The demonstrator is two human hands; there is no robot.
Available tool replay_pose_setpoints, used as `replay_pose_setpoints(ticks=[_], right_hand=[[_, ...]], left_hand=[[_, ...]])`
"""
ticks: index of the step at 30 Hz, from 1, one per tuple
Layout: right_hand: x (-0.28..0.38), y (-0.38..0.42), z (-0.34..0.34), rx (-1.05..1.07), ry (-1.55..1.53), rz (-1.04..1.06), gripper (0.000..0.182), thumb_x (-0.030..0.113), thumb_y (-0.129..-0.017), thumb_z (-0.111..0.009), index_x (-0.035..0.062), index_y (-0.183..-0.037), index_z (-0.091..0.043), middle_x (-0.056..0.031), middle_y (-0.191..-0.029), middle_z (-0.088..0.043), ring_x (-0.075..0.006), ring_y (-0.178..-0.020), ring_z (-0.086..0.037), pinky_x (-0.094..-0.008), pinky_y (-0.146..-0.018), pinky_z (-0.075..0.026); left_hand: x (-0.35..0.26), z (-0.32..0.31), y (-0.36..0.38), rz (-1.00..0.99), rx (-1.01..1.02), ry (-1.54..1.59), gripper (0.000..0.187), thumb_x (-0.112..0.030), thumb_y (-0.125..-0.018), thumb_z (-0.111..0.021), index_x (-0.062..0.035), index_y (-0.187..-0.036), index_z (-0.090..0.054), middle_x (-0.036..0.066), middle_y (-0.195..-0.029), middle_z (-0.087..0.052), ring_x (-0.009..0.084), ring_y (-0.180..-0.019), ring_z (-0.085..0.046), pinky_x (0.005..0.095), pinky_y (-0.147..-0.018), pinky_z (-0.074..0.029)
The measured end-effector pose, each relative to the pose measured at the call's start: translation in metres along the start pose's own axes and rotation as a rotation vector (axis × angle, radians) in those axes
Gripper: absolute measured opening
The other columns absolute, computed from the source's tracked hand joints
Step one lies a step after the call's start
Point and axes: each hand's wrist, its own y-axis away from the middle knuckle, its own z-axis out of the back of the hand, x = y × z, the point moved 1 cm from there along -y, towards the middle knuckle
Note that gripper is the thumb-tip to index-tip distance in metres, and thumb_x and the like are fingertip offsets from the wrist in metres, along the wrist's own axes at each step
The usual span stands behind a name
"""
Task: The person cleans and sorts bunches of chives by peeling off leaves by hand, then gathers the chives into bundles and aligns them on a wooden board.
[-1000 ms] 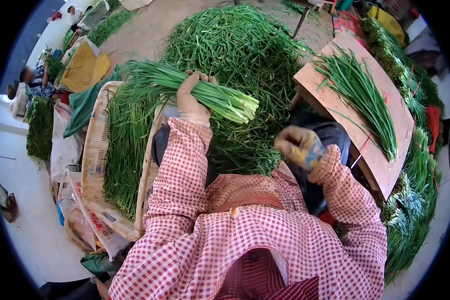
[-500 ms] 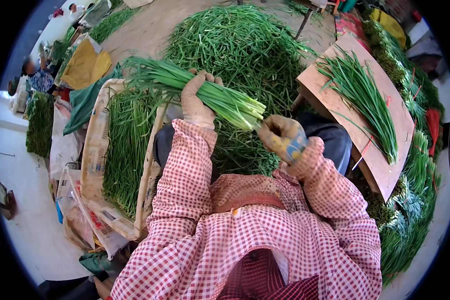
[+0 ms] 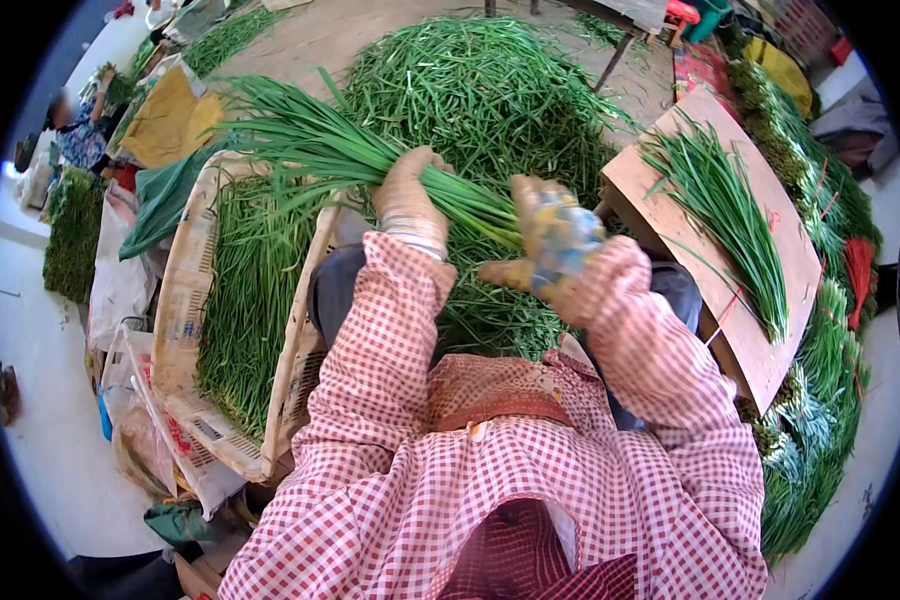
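Observation:
My left hand (image 3: 411,200), in a soiled pale glove, is closed around a bunch of green chives (image 3: 330,142). The leafy tips fan out to the left, over the crate, and the stem ends point right. At those ends is my right hand (image 3: 552,238), in a glove with a blue and yellow patterned back. Its fingers are stretched out and the thumb stands apart, with the palm up against or just beside the stem ends; contact is hard to make out. Below and beyond both hands lies a big heap of loose chives (image 3: 470,95).
A cream plastic crate (image 3: 177,300) of chives stands at my left. On my right, a wooden board (image 3: 705,240) carries another bunch (image 3: 730,220), with tied bundles (image 3: 810,440) and red ties (image 3: 857,275) beyond. Another person (image 3: 80,135) is at the far left.
My right hand has gone from curled fingers at the stem ends to an opened hand against or beside them. The bunch has shifted slightly, its leaves spreading wider to the left.

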Motion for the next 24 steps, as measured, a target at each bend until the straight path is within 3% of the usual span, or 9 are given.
replay_pose_setpoints(ticks=[3,8,9,10,14,18,20,21,24], right_hand=[[-0.013,-0.024,-0.051,-0.101,0.066,0.052,0.089,0.042,-0.071,-0.076,-0.0027,-0.136,-0.034,-0.0257,-0.126,-0.05,-0.0369,-0.119,-0.048,-0.0429,-0.099,-0.041],[-0.056,-0.049,-0.103,-0.023,-0.385,0.001,0.05,0.021,-0.076,-0.073,0.0,-0.115,-0.048,-0.0176,-0.094,-0.064,-0.03,-0.085,-0.065,-0.0391,-0.07,-0.052],[-0.066,-0.053,-0.106,0.138,-0.748,-0.122,0.045,0.017,-0.078,-0.071,0.0003,-0.114,-0.05,-0.0153,-0.091,-0.064,-0.0257,-0.078,-0.065,-0.036,-0.066,-0.053],[-0.074,-0.057,-0.108,0.3,-1.104,-0.249,0.04,0.014,-0.079,-0.07,0.0005,-0.112,-0.051,-0.0131,-0.089,-0.064,-0.0214,-0.072,-0.065,-0.033,-0.061,-0.054],[-0.102,-0.064,-0.118,0.23,-1.598,-0.547,0.028,0.007,-0.082,-0.068,-0.0001,-0.105,-0.054,-0.0102,-0.08,-0.064,-0.0149,-0.059,-0.061,-0.0285,-0.052,-0.056],[-0.097,-0.053,-0.107,0.373,-1.553,-0.399,0.015,0.02,-0.083,-0.067,0.0053,-0.083,-0.065,-0.0049,-0.067,-0.062,-0.0139,-0.054,-0.057,-0.027,-0.047,-0.044],[-0.1,-0.041,-0.125,0.33,-1.559,-0.196,0.017,0.02,-0.083,-0.066,0.0044,-0.091,-0.063,-0.006,-0.074,-0.064,-0.0144,-0.062,-0.06,-0.0273,-0.053,-0.048],[-0.078,-0.028,-0.108,0.359,-1.624,-0.389,0.021,0.018,-0.083,-0.066,0.0036,-0.098,-0.063,-0.008,-0.082,-0.066,-0.0145,-0.066,-0.061,-0.0273,-0.055,-0.049],[-0.059,0.009,-0.119,0.544,-1.715,-0.416,0.034,0.02,-0.082,-0.068,0.0014,-0.109,-0.059,-0.0093,-0.089,-0.066,-0.0149,-0.068,-0.061,-0.0264,-0.055,-0.049]], left_hand=[[0.017,0.0,0.002,0.112,0.0,0.026,0.011,-0.012,-0.079,-0.059,-0.002,-0.076,-0.054,0.012,-0.073,-0.057,0.0266,-0.065,-0.056,0.043,-0.064,-0.049],[0.037,-0.003,-0.002,0.289,0.042,-0.055,0.017,-0.007,-0.077,-0.068,-0.0019,-0.089,-0.056,0.009,-0.077,-0.06,0.0274,-0.067,-0.059,0.0417,-0.06,-0.051],[0.034,-0.005,0.006,0.366,0.146,-0.025,0.035,-0.014,-0.077,-0.07,0.0008,-0.106,-0.057,0.017,-0.104,-0.061,0.0335,-0.096,-0.059,0.0472,-0.081,-0.05],[0.043,0.009,0.003,0.371,0.14,-0.014,0.035,-0.014,-0.077,-0.07,0.0008,-0.106,-0.057,0.017,-0.104,-0.061,0.0335,-0.096,-0.059,0.0472,-0.081,-0.05],[0.069,0.051,0.017,0.563,0.308,-0.302,0.079,-0.039,-0.081,-0.067,0.0008,-0.14,-0.033,0.024,-0.15,-0.018,0.0373,-0.14,-0.015,0.055,-0.112,-0.011],[0.069,0.063,0.048,0.886,0.571,-0.167,0.076,-0.049,-0.083,-0.062,-0.005,-0.139,-0.037,0.024,-0.143,-0.034,0.0376,-0.136,-0.027,0.0518,-0.109,-0.025],[0.108,0.079,0.029,0.906,0.582,-0.058,0.072,-0.049,-0.083,-0.064,-0.0056,-0.135,-0.041,0.022,-0.134,-0.046,0.0371,-0.128,-0.04,0.0487,-0.105,-0.034],[0.109,0.081,0.027,0.866,0.649,0.0,0.069,-0.049,-0.083,-0.064,-0.0046,-0.132,-0.044,0.02,-0.129,-0.051,0.0355,-0.123,-0.046,0.0488,-0.103,-0.037],[0.086,0.067,0.028,0.787,0.718,0.204,0.065,-0.045,-0.081,-0.066,-0.0008,-0.124,-0.05,0.017,-0.123,-0.057,0.0319,-0.115,-0.054,0.0494,-0.101,-0.041]])
